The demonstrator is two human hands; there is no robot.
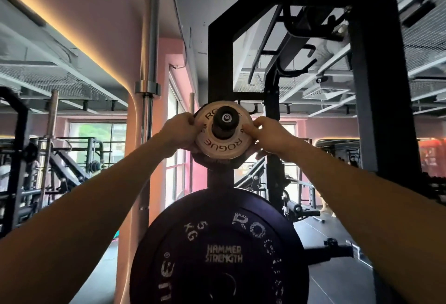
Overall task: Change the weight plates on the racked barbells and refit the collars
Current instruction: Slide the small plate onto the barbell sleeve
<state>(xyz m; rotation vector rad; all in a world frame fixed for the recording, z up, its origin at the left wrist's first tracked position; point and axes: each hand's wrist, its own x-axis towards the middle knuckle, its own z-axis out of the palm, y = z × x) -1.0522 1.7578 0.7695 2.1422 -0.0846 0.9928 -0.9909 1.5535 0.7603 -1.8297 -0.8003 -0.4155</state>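
Both hands grip the small white plate (223, 143) by its rim at head height. The left hand (179, 132) curls round the plate's left edge, thumb on the front face, and the right hand (268, 135) takes the right edge the same way, thumb pressed on the face near the "5" marking. The plate reads ROGUE twice around its face and sits on a horizontal peg (225, 120) whose black end cap pokes toward the camera through the centre hole. A darker plate (205, 161) shows just behind it, at the lower edge.

The peg belongs to a black steel rack (219, 62), whose upright runs straight down behind the plate. Directly below, close to the camera, hangs a large black bumper plate (217, 250) marked 5 KG, ROGUE and HAMMER STRENGTH; it fills the space under the forearms and hides the lower rack.

To the left a silver barbell (149, 50) stands upright against a pink pillar (131, 135). Pink walls and tall windows (96, 139) lie beyond, with more black racks (14, 159) at far left. Overhead run grey ducts, mesh panels and a warm strip light (55, 26) curving along the ceiling edge. The floor (337, 279) is dark rubber matting.
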